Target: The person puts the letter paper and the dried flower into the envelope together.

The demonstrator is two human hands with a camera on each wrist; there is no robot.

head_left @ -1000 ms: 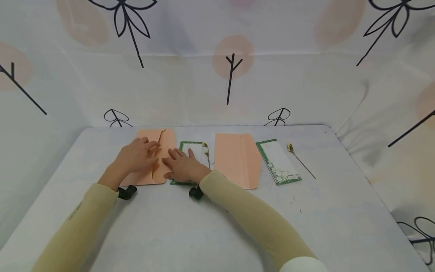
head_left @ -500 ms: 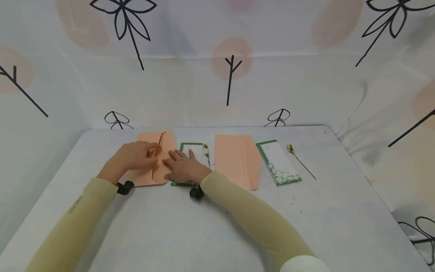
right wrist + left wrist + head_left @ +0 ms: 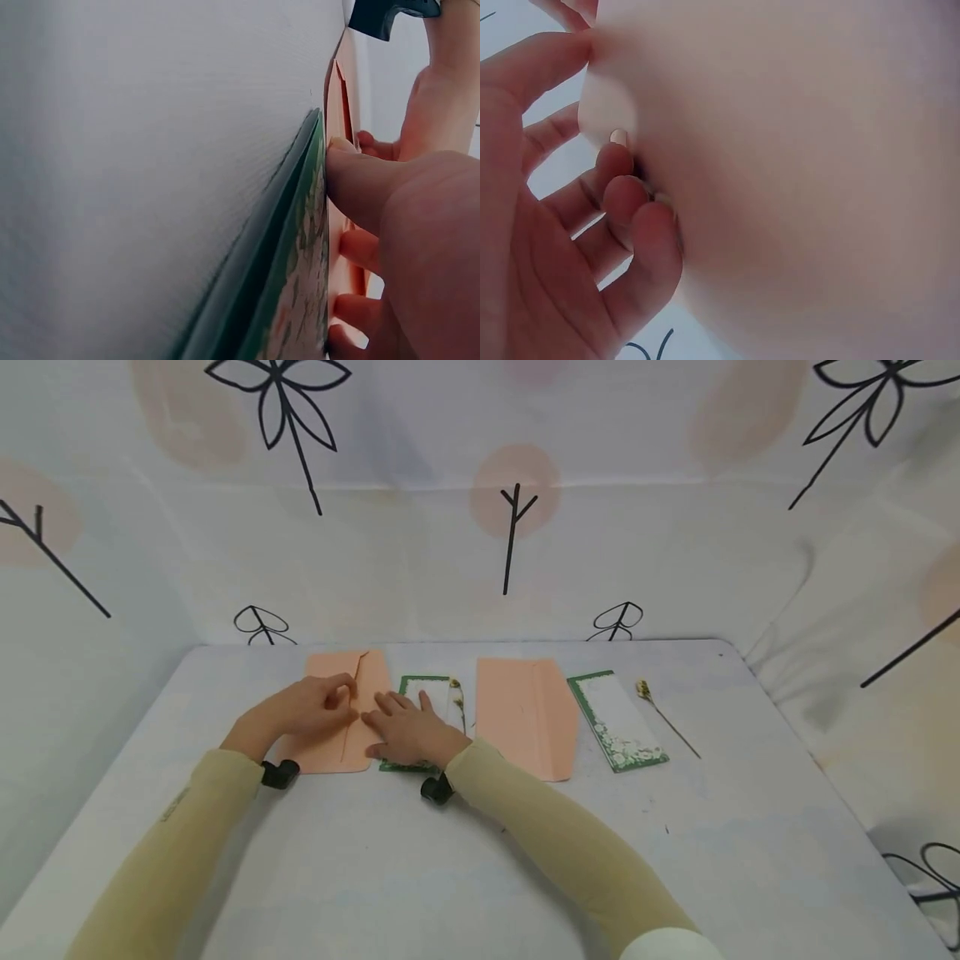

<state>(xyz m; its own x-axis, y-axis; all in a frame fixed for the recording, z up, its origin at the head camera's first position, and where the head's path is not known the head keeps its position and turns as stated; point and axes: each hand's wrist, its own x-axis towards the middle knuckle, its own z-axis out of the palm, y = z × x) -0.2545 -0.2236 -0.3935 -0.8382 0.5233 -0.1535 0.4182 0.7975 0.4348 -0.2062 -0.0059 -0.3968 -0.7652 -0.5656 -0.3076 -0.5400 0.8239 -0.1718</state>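
Observation:
A peach envelope (image 3: 336, 753) lies at the left of the table, its flap seam running along its length. My left hand (image 3: 303, 706) is over its left part, fingers bent, thumb and fingertips at the flap edge. In the left wrist view, the curled left fingertips (image 3: 626, 196) meet the peach paper (image 3: 802, 180); part of the contact is hidden. My right hand (image 3: 412, 731) stretches over a green-bordered card (image 3: 423, 685), its spread fingertips reaching the envelope's right side. In the right wrist view, the right thumb (image 3: 360, 176) lies beside the card's green edge (image 3: 289, 232).
A dried flower sprig (image 3: 457, 693) lies along the card's right side. Further right are a second peach envelope (image 3: 517, 718), another green-bordered card (image 3: 617, 722) and a dried flower (image 3: 667, 717). Printed white cloth (image 3: 420, 560) stands behind the table.
The envelope's flap edge has shifted slightly right and lies flatter, and my left fingers have moved slightly right with it. My right hand stays nearly in place.

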